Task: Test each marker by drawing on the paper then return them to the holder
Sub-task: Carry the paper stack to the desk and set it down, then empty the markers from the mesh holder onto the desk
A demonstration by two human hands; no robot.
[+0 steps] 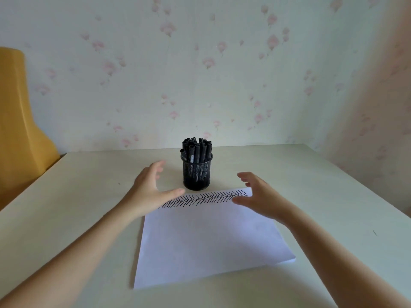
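Observation:
A black mesh holder stands upright near the table's far middle, packed with several black markers. In front of it lies a white sheet of paper with a row of black zigzag strokes along its far edge. My left hand hovers just left of the holder, fingers spread and empty. My right hand hovers to the holder's right over the paper's far corner, also spread and empty. Neither hand touches the holder.
The pale table runs back to a flowered wallpaper wall. A yellow chair back stands at the left beyond the table's edge. A small dark mark sits on the table at right.

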